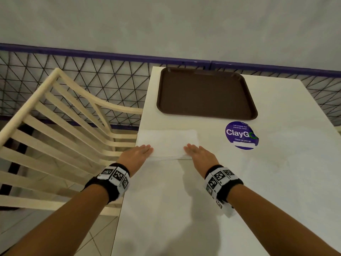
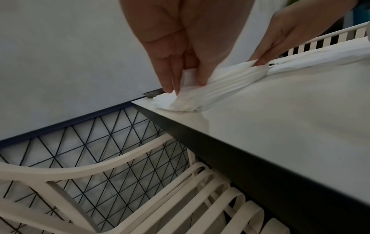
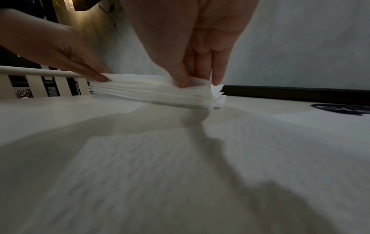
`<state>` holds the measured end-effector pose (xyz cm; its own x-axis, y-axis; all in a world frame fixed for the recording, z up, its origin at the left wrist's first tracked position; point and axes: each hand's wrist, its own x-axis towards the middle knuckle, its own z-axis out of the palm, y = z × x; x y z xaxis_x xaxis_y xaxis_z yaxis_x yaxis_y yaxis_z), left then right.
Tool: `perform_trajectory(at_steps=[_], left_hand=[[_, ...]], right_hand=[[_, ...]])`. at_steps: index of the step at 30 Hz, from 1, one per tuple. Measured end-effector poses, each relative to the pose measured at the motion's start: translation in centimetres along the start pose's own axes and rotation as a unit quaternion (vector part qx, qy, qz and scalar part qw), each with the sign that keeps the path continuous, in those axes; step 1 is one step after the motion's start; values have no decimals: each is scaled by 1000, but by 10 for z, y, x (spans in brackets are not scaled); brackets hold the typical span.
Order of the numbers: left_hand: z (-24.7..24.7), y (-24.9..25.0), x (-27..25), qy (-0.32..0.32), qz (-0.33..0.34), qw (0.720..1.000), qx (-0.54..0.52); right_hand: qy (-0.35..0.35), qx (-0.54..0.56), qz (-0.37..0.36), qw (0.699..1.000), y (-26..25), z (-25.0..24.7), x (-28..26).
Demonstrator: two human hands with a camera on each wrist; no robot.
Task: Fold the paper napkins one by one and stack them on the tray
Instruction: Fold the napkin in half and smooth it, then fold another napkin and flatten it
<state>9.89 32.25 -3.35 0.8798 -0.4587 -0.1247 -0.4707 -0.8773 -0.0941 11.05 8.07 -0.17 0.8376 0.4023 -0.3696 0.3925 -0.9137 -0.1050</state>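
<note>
A stack of white paper napkins (image 1: 168, 142) lies on the white table (image 1: 184, 200), near its left edge. Just beyond it sits a brown tray (image 1: 204, 93) with nothing on it. My left hand (image 1: 147, 150) is at the stack's near left corner. In the left wrist view my left hand (image 2: 186, 85) pinches the top napkin's edge (image 2: 189, 75) between thumb and fingers. My right hand (image 1: 188, 149) is at the near right corner. My right hand (image 3: 198, 82) in its wrist view pinches the top napkin the same way above the stack (image 3: 152, 93).
A round purple ClayGo sticker (image 1: 240, 135) is stuck to the table right of the stack. A cream slatted chair (image 1: 64, 126) stands against the table's left edge. A black wire mesh fence (image 1: 110, 76) and a grey wall lie behind.
</note>
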Motion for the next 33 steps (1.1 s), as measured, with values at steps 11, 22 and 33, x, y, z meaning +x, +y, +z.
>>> perform_trajectory(at_steps=[11, 22, 33], left_hand=[[-27, 41, 1, 29, -51, 997, -47], [-31, 177, 36, -49, 151, 983, -96], [-20, 203, 47, -119, 153, 977, -93]], right_hand=[[19, 93, 69, 993, 52, 10, -45], [-26, 196, 177, 964, 92, 58, -144], [20, 220, 173, 960, 92, 73, -157]])
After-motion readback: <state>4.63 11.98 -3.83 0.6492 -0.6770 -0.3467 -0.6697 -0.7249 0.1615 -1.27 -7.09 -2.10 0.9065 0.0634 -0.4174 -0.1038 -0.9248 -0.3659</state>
